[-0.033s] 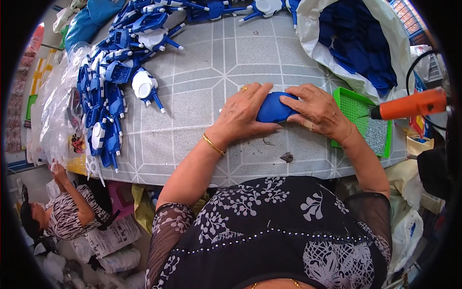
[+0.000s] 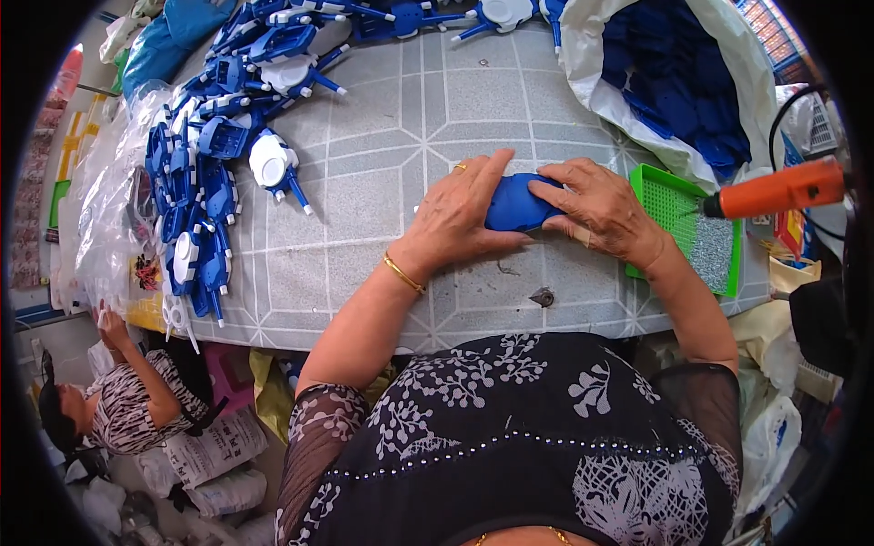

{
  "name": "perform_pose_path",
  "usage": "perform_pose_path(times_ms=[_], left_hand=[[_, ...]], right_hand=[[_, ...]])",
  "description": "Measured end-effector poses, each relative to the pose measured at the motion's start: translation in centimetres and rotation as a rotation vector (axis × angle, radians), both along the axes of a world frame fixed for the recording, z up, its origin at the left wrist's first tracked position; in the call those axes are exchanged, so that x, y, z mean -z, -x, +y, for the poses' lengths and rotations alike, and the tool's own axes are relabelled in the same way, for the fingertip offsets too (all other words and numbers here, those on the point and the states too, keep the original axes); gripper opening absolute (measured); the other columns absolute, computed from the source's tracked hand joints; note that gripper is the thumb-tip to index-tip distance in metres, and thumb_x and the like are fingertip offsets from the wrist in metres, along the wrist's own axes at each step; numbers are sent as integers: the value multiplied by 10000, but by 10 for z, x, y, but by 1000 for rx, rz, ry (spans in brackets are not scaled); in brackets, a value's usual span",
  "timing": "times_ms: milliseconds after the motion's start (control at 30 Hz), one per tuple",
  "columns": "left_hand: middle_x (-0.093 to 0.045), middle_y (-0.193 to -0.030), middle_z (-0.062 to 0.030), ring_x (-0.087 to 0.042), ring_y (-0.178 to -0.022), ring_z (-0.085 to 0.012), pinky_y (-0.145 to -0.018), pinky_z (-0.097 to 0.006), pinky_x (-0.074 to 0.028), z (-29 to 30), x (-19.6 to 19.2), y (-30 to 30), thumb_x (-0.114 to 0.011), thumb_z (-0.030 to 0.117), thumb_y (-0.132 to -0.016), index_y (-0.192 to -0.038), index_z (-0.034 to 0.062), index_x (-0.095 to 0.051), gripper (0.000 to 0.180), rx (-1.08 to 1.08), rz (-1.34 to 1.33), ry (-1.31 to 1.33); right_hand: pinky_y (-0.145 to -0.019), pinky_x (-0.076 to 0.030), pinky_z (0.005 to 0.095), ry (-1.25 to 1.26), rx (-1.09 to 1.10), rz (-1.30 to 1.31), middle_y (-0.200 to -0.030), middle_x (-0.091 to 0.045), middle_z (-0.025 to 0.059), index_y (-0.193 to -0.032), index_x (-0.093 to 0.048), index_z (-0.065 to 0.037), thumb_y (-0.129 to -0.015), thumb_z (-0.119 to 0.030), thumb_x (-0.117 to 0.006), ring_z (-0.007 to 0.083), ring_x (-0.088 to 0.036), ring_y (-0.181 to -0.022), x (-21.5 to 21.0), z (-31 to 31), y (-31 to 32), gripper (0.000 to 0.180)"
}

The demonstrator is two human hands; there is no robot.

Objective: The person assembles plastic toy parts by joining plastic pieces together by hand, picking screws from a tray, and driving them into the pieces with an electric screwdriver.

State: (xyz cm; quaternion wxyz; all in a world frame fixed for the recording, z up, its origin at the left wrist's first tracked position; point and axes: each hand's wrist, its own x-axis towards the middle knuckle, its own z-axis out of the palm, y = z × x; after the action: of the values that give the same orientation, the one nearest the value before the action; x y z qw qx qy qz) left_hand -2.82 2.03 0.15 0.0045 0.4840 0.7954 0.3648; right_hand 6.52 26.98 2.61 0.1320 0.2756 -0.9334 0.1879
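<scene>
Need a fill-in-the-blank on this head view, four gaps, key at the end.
1. The left hand and the right hand hold a part coloured ____.
2. The tray with small grey pieces is coloured ____.
3. The black-nosed tool has a body coloured ____.
4. The sack beyond the tray has its mouth ____.

Missing words: blue; green; orange; open.

Co-worker [image 2: 150,405], clear plastic [image 2: 105,218], white printed sack [image 2: 214,448]

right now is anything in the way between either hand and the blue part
Nothing visible is. The blue part has the left hand against its left end and the right hand gripping its right end; the small dark piece lies apart from both.
</scene>
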Motion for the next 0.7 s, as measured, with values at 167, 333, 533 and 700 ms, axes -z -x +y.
perform_pose_path(times_ms=[167,333,533,700], left_hand=[[-647,-1162,-150,-654,-1063,-379,-914,-469,-539,10,-9,-1,-918,408,-708,-1382,51,-600,826,27,72,55],[-607,-1056,-145,-619,-1001,-372,-847,-477,-517,9,-8,-9,-883,387,-735,-1267,70,-652,661,-25,92,45],[-631,-1088,-146,-632,-1010,-369,-878,-473,-529,8,-6,-10,-886,339,-707,-1278,57,-658,676,-43,97,50],[-644,-1101,-148,-643,-999,-366,-881,-464,-536,13,-3,-7,-891,335,-700,-1279,49,-658,687,-8,136,25]], right_hand=[[-1007,-540,458,131,-20,-84,-1332,-669,157,-1320,-685,-57,-799,-151,-831,378,-640,-1179,5,5,-2,549],[-1054,-495,470,109,85,81,-1338,-669,158,-1347,-641,-57,-805,-100,-819,367,-612,-1244,-8,-12,-14,572],[-969,-475,358,639,886,845,-1228,-600,119,-1279,-550,-2,-886,-71,-822,210,-592,-1108,-36,68,-70,482],[-959,-528,343,1049,691,446,-1218,-679,107,-1339,-543,-11,-938,-244,-821,189,-669,-1079,-77,116,-40,541]])
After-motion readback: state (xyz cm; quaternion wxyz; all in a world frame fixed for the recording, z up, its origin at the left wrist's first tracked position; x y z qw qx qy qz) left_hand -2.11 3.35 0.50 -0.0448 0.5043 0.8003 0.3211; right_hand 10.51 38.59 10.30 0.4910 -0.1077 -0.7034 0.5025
